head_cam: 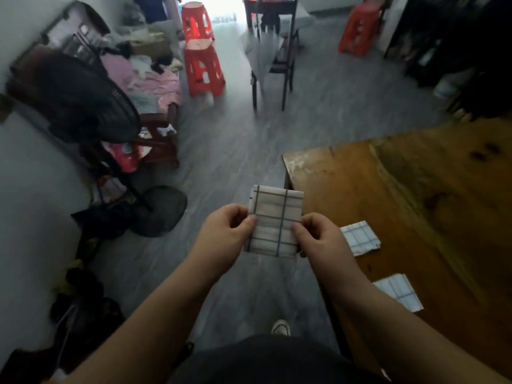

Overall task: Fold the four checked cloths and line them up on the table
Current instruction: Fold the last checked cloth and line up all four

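A: Cloth, where?
B: Over the floor, long axis running 12 to 6. Left grip and right grip are pinching its side edges.
A: Counter?
B: Lying at 3 o'clock, right grip nearer.

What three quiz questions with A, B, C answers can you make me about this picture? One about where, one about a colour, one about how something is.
1. Where do the two put-down cloths lie?
A. on the table
B. on the floor
C. on a chair

2. What colour are the plastic stools?
A. green
B. red
C. yellow

3. How is the held cloth?
A. spread wide open
B. crumpled in a ball
C. folded small

Answers:
1 A: both rest on the brown tabletop.
2 B: each one is bright red.
3 C: the left hand and right hand pinch a neat folded rectangle.
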### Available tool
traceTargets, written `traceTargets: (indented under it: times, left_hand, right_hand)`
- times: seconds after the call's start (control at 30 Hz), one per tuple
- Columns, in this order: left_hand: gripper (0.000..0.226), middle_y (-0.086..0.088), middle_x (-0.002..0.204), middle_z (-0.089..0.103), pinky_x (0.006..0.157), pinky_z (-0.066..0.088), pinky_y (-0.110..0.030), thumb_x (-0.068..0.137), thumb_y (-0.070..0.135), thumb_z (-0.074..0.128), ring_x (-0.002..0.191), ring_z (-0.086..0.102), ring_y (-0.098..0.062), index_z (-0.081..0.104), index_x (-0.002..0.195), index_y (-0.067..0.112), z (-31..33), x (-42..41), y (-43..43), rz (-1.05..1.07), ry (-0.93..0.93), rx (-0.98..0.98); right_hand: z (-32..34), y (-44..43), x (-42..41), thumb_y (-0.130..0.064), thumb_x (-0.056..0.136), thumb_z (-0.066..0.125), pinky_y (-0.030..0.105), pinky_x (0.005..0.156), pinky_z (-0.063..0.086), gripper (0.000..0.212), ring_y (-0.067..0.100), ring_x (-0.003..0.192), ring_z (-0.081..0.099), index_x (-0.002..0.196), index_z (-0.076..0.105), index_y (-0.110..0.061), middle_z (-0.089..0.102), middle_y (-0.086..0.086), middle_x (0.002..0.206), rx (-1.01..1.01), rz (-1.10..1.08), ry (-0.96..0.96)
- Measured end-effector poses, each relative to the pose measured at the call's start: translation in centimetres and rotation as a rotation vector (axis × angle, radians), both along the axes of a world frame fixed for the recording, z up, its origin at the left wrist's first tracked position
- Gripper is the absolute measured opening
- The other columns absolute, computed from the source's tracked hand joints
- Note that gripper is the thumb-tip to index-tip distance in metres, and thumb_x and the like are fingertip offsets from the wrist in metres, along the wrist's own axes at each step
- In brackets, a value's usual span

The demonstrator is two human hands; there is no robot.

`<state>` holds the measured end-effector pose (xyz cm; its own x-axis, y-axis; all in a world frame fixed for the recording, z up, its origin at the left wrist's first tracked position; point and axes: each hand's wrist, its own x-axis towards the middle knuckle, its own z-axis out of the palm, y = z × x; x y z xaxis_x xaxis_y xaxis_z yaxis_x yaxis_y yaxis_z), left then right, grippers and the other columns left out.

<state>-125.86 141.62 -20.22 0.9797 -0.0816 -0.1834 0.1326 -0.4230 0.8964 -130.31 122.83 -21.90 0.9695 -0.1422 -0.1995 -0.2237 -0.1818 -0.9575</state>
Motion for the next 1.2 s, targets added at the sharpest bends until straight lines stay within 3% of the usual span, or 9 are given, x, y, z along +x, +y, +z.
traceTargets:
  times: [0.17,0.3,0.47,0.63,0.83,0.93,1.03,1.1,1.2]
  left_hand:
    - [0.009,0.001,0.083,0.075,0.074,0.058,-0.036,0.096,0.02,0.066,0.078,0.07,-0.013,0.073,0.091,0.019,-0.4,8.0,-4.8,-0.172,0.042,0.06]
    - [0.011,0.006,0.082,0.074,0.062,0.051,-0.018,0.098,0.018,0.063,0.071,0.067,0.001,0.071,0.092,0.022,-1.2,14.1,-9.6,-0.358,0.101,0.031]
    - [0.009,0.007,0.089,0.077,0.08,0.061,-0.038,0.097,0.022,0.064,0.084,0.072,-0.01,0.073,0.097,0.024,-3.3,22.5,-15.7,-0.644,0.161,0.071]
    - [0.015,0.014,0.096,0.073,0.079,0.057,-0.028,0.099,0.025,0.061,0.088,0.069,-0.004,0.071,0.109,0.03,-5.1,31.1,-21.5,-0.971,0.132,0.179]
    - [0.014,0.015,0.101,0.071,0.082,0.053,-0.026,0.1,0.027,0.061,0.092,0.065,-0.003,0.071,0.109,0.031,-10.1,37.5,-26.9,-1.291,0.139,0.256]
    - [0.015,0.012,0.105,0.072,0.089,0.057,-0.04,0.099,0.028,0.062,0.098,0.066,-0.01,0.071,0.111,0.029,-14.0,38.3,-28.3,-1.343,0.184,0.317]
    - [0.016,0.007,0.109,0.069,0.081,0.05,-0.033,0.1,0.027,0.06,0.104,0.064,-0.016,0.069,0.114,0.023,-17.6,38.4,-29.4,-1.374,0.168,0.422]
    - [0.019,0.005,0.113,0.069,0.079,0.044,-0.03,0.101,0.026,0.06,0.107,0.063,-0.018,0.068,0.118,0.022,-19.2,38.3,-30.0,-1.385,0.208,0.47]
    - [0.035,0.004,0.127,0.064,0.079,0.042,-0.025,0.101,0.029,0.06,0.108,0.057,-0.012,0.058,0.134,0.022,-20.5,38.5,-30.0,-1.392,0.225,0.556]
  right_hand:
    - [-0.2,-4.0,4.7,-0.03,0.099,0.061,0.027,0.068,0.059,0.008,0.006,0.084,0.07,0.1,0.066,-0.023,0.072,-0.006,0.092,0.02,-0.14,0.036]
    - [-1.3,-7.1,7.9,-0.026,0.1,0.061,0.025,0.07,0.058,0.005,0.003,0.084,0.068,0.098,0.065,-0.027,0.071,-0.004,0.092,-0.016,-0.33,0.061]
    - [-3.8,-10.0,12.2,-0.031,0.1,0.059,0.03,0.078,0.06,0.003,0.009,0.089,0.067,0.099,0.062,-0.03,0.069,-0.005,0.098,-0.074,-0.58,0.15]
    - [-5.0,-11.1,16.7,-0.028,0.102,0.057,0.024,0.076,0.054,0.017,0.01,0.091,0.067,0.117,0.063,-0.024,0.069,-0.004,0.102,-0.006,-0.869,0.261]
    - [-8.0,-11.3,20.8,-0.021,0.101,0.059,0.03,0.079,0.058,0.014,0.013,0.087,0.069,0.112,0.063,-0.028,0.071,-0.003,0.099,0.096,-1.123,0.415]
    - [-11.5,-12.0,22.4,-0.017,0.099,0.06,0.035,0.079,0.058,0.013,0.017,0.085,0.068,0.11,0.065,-0.023,0.071,0.001,0.096,0.195,-1.246,0.519]
    - [-15.2,-12.3,23.6,-0.022,0.099,0.061,0.038,0.078,0.059,0.011,0.016,0.087,0.067,0.109,0.063,-0.027,0.069,-0.003,0.096,0.186,-1.269,0.629]
    - [-16.9,-12.3,24.1,-0.025,0.1,0.059,0.028,0.065,0.051,0.012,0.012,0.086,0.063,0.111,0.061,-0.029,0.066,-0.007,0.099,0.133,-1.268,0.704]
    - [-17.9,-11.5,24.1,-0.025,0.102,0.056,0.023,0.06,0.044,0.011,0.006,0.083,0.058,0.112,0.057,-0.028,0.059,-0.012,0.098,0.095,-1.263,0.788]
